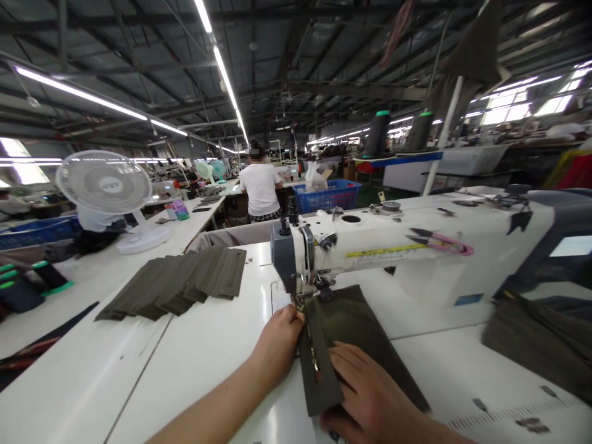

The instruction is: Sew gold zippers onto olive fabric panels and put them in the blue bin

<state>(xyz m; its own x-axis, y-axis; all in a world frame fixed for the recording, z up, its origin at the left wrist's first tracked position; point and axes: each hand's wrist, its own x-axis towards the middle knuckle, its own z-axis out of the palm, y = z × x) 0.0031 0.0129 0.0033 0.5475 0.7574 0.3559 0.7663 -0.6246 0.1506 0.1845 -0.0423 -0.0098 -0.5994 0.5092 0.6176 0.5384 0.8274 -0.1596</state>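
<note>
The person's left hand (277, 343) sits at the edge of an olive-green fabric panel (346, 333), its fingers curled together just beside the presser foot (301, 300); whether they pinch the cloth cannot be told. The right hand (372, 387) lies open on the panel, fingers spread and pressing down, not clamping. A narrow, slotted fabric strip (318, 370) lies along the panel, whose far end is under the needle of a white industrial sewing machine (370, 246). Pink-handled thread snips (439, 242) rest on the machine's arm. A folded pile of olive fabric (536, 345) lies on the white sewing table (198, 376) to the right, and a fanned row of olive pieces (176, 282) lies to the left. Farther off, a co-worker (260, 188) in a white shirt sits beyond a blue plastic crate (326, 196), and a white electric fan (104, 184) stands on the next table.
</note>
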